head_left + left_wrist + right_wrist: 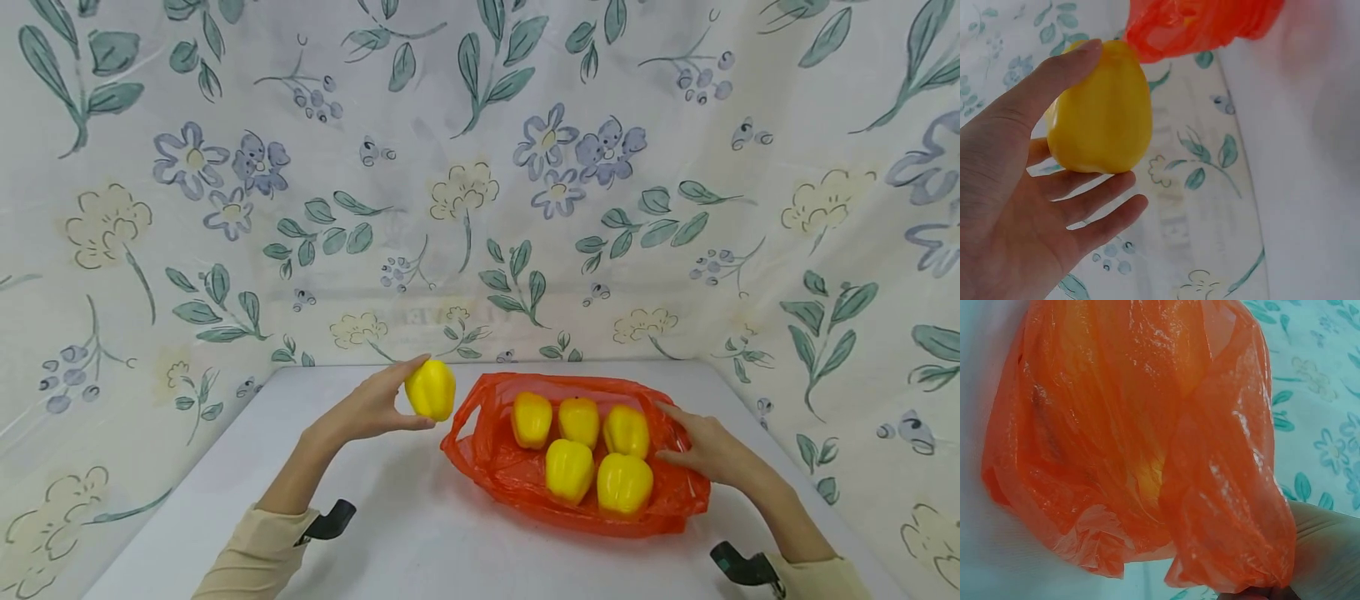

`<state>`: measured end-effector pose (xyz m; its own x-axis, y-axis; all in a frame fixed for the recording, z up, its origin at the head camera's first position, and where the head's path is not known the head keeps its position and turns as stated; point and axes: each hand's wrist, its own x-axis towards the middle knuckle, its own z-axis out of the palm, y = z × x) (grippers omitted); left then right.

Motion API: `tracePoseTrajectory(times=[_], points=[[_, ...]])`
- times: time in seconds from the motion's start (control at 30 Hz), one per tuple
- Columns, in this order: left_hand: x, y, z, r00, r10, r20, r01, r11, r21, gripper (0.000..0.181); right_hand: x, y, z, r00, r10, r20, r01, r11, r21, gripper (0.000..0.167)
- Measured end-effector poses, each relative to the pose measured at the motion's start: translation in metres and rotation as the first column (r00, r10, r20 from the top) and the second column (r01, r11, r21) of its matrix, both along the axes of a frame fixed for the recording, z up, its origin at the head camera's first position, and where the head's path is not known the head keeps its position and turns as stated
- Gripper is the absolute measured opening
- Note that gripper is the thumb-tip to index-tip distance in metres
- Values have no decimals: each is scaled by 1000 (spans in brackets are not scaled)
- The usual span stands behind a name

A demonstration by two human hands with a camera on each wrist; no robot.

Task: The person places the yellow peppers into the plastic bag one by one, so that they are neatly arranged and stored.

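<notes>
In the head view my left hand [382, 406] holds a yellow bell pepper [431, 390] above the table, left of a red plastic bag [517, 500]. The left wrist view shows the thumb on one side of this pepper [1100, 112] and fingers on the other. Several more yellow bell peppers [568, 471] sit inside the spread mouth of the bag, in two rows. At the bag's right end, my right hand [705, 446] grips the edge, thumb and fingers apart. In the right wrist view the bag [1110, 425] covers most of that hand's fingers.
The white table [405, 533] extends around the bag. A floral-patterned sheet [465, 233] hangs behind the table and along its sides. Black wrist-camera mounts [330, 522] stick out from both sleeves.
</notes>
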<state>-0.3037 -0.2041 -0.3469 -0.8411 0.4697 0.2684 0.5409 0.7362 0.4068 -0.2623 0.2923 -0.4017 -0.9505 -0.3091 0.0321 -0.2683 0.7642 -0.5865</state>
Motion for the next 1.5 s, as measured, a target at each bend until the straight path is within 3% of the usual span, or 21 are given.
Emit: tracePoseTrajectory(times=[0.2, 0.4, 0.77, 1.0, 1.27, 1.5], points=[[5, 15, 9, 999, -45, -14, 45, 999, 2, 96, 1, 0, 0, 1000, 6, 1, -6, 1000, -9, 82], [8, 33, 10, 994, -110, 18, 111, 994, -19, 94, 1, 1, -1, 1000, 5, -1, -5, 1000, -7, 82], [12, 67, 7, 975, -201, 98, 207, 977, -54, 93, 2, 1, 0, 1000, 2, -7, -2, 1000, 0, 83], [16, 90, -3, 948, -277, 154, 290, 955, -69, 92, 1, 1, 1, 1000, 10, -21, -10, 1000, -1, 81], [16, 103, -20, 938, -275, 211, 306, 942, -134, 91, 1, 0, 2, 1000, 15, -20, -15, 1000, -6, 80], [15, 108, -29, 941, -222, 257, 273, 944, -184, 91, 2, 1, 2, 1000, 8, -28, -8, 1000, -2, 80]])
